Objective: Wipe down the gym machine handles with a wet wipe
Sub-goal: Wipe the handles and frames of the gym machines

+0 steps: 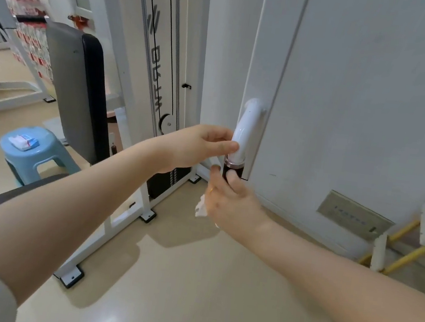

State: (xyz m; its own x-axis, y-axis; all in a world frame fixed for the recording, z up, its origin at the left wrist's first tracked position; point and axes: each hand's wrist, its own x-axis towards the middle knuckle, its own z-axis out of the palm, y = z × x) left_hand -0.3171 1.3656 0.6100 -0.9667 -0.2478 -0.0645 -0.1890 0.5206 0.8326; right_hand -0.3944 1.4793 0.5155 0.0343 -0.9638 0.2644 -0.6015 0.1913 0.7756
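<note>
White wall [377,88], beige floor [175,291], blue stool [37,148]

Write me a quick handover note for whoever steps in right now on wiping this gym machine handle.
Left hand: fingers hold the white handle tube just above the grip.
Right hand: wrapped round the dark grip, wet wipe bunched in the palm, a corner hanging out.
Wipe pack sits on the blue stool to the left.
Done: grip wipe under way; how much is clean cannot be told.
Left: finish this grip, then other handles.
</note>
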